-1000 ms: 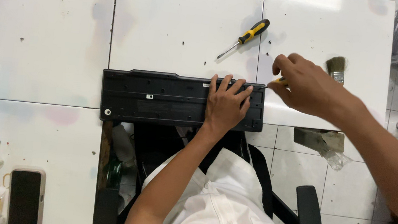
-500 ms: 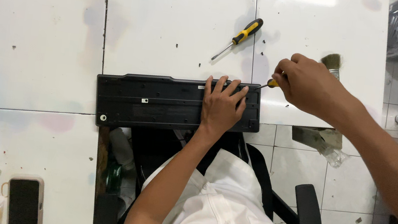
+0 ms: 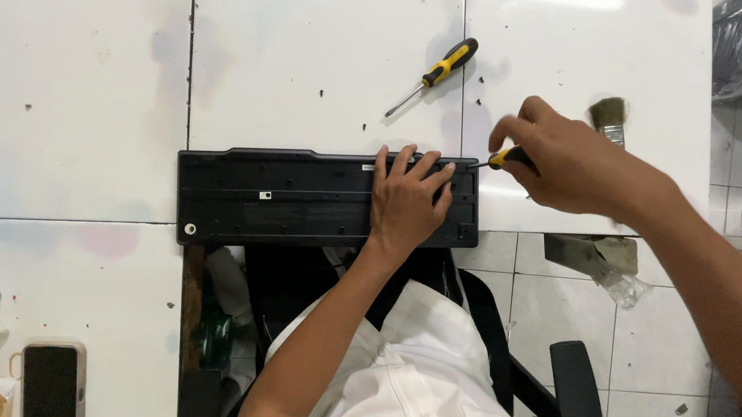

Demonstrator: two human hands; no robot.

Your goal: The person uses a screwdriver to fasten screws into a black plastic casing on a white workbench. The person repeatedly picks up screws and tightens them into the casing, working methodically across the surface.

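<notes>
On the white tabletop [image 3: 315, 51], seen from the head camera, a black keyboard [image 3: 297, 198] lies face down with its underside up, its near long edge hanging a little over the tabletop's front edge above the person's lap. The left hand [image 3: 408, 199] lies flat with fingers spread on the right part of that back panel, pressing it down and closed around nothing. The right hand [image 3: 565, 162] has its grip closed on a small screwdriver [image 3: 502, 159] with a yellow and black handle, the tip touching the keyboard's far right corner, where a screw seems to sit; the screw itself is too small to make out. As a judgement, the work on the back panel is under way: the panel sits in place on the body, and small dark specks scattered on the tabletop may be screws, though that cannot be told. A second, larger screwdriver [image 3: 433, 75] lies apart beyond the keyboard, and a paintbrush [image 3: 608, 118] rests just beyond the right hand.
</notes>
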